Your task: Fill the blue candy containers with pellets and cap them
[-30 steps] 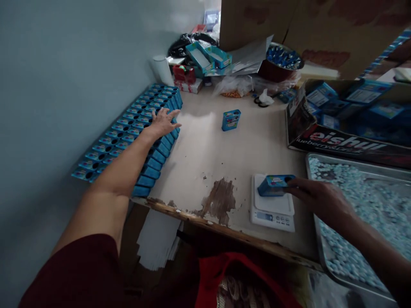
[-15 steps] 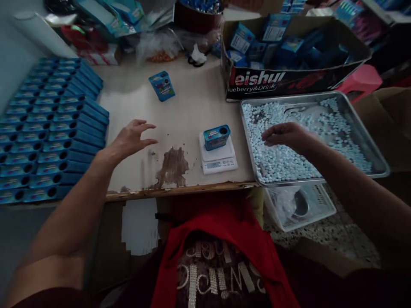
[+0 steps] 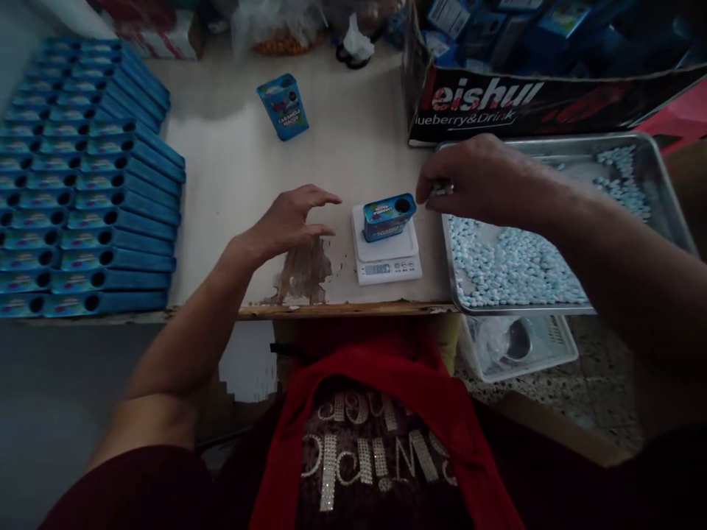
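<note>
A blue candy box (image 3: pixel 387 218) with a round dark hole in its top stands on a small white digital scale (image 3: pixel 381 274), whose display is lit. To the left of the scale, my left hand (image 3: pixel 295 219) is open above the table, fingers curved toward the box and touching nothing. My right hand (image 3: pixel 469 180) is just right of the box, closed around several small pale candies (image 3: pixel 442 190) that show at its fingertips. Beneath my right forearm lies a metal tray (image 3: pixel 450 283) spread with many pale blue and white candies (image 3: pixel 513 265).
Rows of blue boxes (image 3: pixel 93 199) stand stacked on the left. A single blue box (image 3: pixel 283 107) is on the table (image 3: pixel 221 125) behind my left hand. A black cardboard carton (image 3: pixel 480 103) with more blue boxes stands at the back right. A white basket (image 3: pixel 519 346) sits below the table.
My right hand has risen from the tray toward the box with candies in it. My left hand has moved right, closer to the scale. The view has tilted down.
</note>
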`<state>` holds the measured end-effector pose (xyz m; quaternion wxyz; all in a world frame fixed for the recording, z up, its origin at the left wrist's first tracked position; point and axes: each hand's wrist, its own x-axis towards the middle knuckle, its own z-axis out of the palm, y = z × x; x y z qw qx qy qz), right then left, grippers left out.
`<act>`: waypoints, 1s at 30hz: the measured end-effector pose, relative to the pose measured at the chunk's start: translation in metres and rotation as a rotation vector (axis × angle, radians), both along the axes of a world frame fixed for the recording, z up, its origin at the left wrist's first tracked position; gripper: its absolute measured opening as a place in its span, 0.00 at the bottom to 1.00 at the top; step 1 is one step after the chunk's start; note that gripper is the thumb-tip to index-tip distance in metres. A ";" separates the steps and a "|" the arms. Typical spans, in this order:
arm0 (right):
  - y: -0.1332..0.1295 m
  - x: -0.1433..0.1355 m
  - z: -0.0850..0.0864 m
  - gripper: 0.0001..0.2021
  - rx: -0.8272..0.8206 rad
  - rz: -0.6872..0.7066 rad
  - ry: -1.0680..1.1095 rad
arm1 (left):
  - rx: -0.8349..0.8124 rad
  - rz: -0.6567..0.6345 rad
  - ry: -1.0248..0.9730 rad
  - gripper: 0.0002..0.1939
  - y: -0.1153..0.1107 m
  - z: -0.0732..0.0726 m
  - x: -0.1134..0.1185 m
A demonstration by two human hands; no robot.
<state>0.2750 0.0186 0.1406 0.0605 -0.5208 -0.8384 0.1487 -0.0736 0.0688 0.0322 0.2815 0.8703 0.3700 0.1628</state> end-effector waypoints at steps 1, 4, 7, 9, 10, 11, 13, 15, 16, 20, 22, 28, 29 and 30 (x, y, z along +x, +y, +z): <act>0.000 -0.004 0.002 0.04 -0.007 0.008 0.027 | -0.030 0.012 -0.023 0.39 -0.006 -0.001 0.000; -0.001 -0.016 0.007 0.07 -0.018 -0.003 0.007 | -0.121 0.061 -0.077 0.40 -0.015 -0.005 -0.003; -0.004 -0.027 0.011 0.12 -0.011 -0.001 -0.089 | -0.179 0.085 -0.118 0.39 -0.014 -0.007 -0.007; -0.005 -0.031 0.011 0.13 -0.002 0.016 -0.103 | -0.179 0.089 -0.138 0.37 -0.012 -0.007 -0.008; -0.005 -0.033 0.010 0.14 0.004 0.024 -0.105 | -0.173 0.089 -0.145 0.36 -0.011 -0.008 -0.009; -0.006 -0.034 0.008 0.14 0.010 0.029 -0.115 | -0.165 0.092 -0.151 0.34 -0.010 -0.007 -0.009; -0.007 -0.035 0.006 0.17 0.014 0.031 -0.156 | -0.154 0.098 -0.151 0.32 -0.008 -0.006 -0.010; -0.008 -0.036 0.005 0.18 0.014 0.027 -0.183 | -0.148 0.103 -0.141 0.30 -0.008 -0.004 -0.012; -0.008 -0.036 0.005 0.18 0.014 0.022 -0.180 | -0.146 0.105 -0.132 0.30 -0.008 -0.003 -0.013; -0.010 -0.041 0.008 0.18 -0.012 -0.020 -0.190 | -0.135 0.109 -0.107 0.31 -0.007 0.002 -0.016; -0.010 -0.045 0.011 0.18 -0.021 -0.030 -0.227 | -0.135 0.111 -0.096 0.31 -0.007 0.005 -0.015; -0.011 -0.061 0.022 0.19 -0.067 -0.033 -0.307 | -0.154 0.100 -0.070 0.35 -0.007 0.004 -0.009; -0.010 -0.062 0.023 0.18 -0.066 -0.035 -0.297 | -0.157 0.095 -0.077 0.36 -0.006 0.004 -0.008; -0.010 -0.061 0.023 0.18 -0.060 -0.040 -0.275 | -0.157 0.091 -0.086 0.37 -0.006 0.003 -0.008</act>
